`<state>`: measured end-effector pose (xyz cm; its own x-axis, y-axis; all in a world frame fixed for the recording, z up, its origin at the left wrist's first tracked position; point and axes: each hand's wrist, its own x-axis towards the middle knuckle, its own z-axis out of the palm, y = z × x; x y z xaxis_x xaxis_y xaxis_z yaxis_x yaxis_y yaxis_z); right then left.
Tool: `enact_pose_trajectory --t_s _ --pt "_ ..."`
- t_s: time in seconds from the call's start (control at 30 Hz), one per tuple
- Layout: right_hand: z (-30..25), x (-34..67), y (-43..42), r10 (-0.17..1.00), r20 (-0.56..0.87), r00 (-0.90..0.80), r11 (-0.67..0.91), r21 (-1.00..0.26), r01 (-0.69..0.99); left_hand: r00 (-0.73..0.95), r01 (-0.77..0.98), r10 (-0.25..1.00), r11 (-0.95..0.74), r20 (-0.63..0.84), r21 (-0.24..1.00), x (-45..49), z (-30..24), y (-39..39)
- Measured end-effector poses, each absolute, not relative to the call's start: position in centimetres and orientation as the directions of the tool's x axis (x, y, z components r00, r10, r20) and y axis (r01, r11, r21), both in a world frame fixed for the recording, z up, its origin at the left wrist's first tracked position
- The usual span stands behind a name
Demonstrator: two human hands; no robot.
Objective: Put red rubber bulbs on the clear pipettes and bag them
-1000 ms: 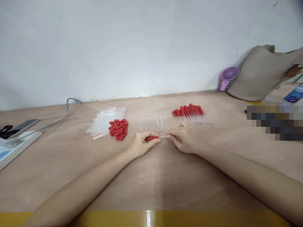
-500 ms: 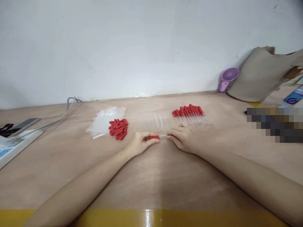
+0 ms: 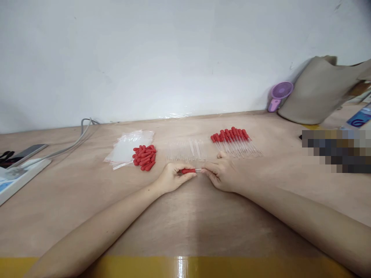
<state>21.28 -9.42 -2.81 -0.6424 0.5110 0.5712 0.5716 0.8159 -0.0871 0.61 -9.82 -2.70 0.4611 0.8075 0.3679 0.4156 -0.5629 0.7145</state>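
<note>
My left hand pinches a red rubber bulb low over the wooden table. My right hand pinches the clear glass tube that enters the bulb's open end. Both hands are closed, almost touching each other. Just beyond them lies a row of bare clear tubes. A heap of loose red bulbs sits to the left, partly on a clear plastic bag. Several finished droppers with red bulbs lie in a row beyond my right hand.
A white power strip with a grey cable and a phone sit at the far left. A purple hand fan and a beige bag stand at the back right. Yellow tape marks the near edge.
My hands have drawn closer together, and less clear tube shows between the red bulb and my right fingers. Everything else on the table lies as before.
</note>
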Motion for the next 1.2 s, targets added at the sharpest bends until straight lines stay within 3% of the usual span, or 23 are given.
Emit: enact_pose_trajectory --t_s 0.27,0.4,0.5,0.63,0.7,0.8,0.87,1.0,1.1,1.2 --pt "-1.6 20.7 -10.0 0.758 0.277 -0.59 0.645 -0.454 0.615 0.52 0.421 0.715 -0.691 0.468 0.587 0.4 -3.0 -9.5" --pt "-2.0 20.6 -9.7 0.802 0.178 -0.569 0.543 -0.614 0.573 0.555 0.416 0.622 -0.783 0.553 0.463 0.4 -2.9 -9.4" --pt "-2.2 20.4 -9.5 0.821 0.155 -0.55 0.501 -0.658 0.562 0.563 0.424 0.57 -0.821 0.598 0.383 0.5 -2.8 -9.3" --pt "-0.7 20.5 -9.7 0.81 0.154 -0.565 0.531 -0.601 0.597 0.485 0.469 0.627 -0.775 0.61 0.423 0.6 -2.7 -9.1" --pt "0.3 21.0 -9.5 0.82 0.083 -0.566 0.499 -0.589 0.636 0.445 0.536 0.657 -0.74 0.608 0.406 0.5 -2.7 -8.9" --pt "1.6 22.6 -8.2 0.883 -0.054 -0.466 0.319 -0.66 0.681 0.426 0.68 0.718 -0.656 0.551 0.329 0.1 -2.8 -8.6" --pt "2.1 23.8 -6.7 0.95 -0.067 -0.304 0.179 -0.682 0.709 0.423 0.768 0.779 -0.579 0.463 0.274 0.0 -2.9 -8.5" --pt "1.9 25.1 -3.3 0.986 0.148 0.071 -0.001 -0.425 0.905 0.411 0.855 0.858 -0.48 0.308 0.196 0.0 -3.1 -8.5" --pt "0.8 24.9 -1.9 0.962 0.247 0.115 -0.04 -0.288 0.957 0.399 0.871 0.879 -0.452 0.262 0.19 0.1 -3.1 -8.5" --pt "-0.2 24.4 -1.7 0.953 0.285 0.102 -0.034 -0.234 0.972 0.398 0.872 0.886 -0.446 0.238 0.204 0.0 -3.0 -8.6"
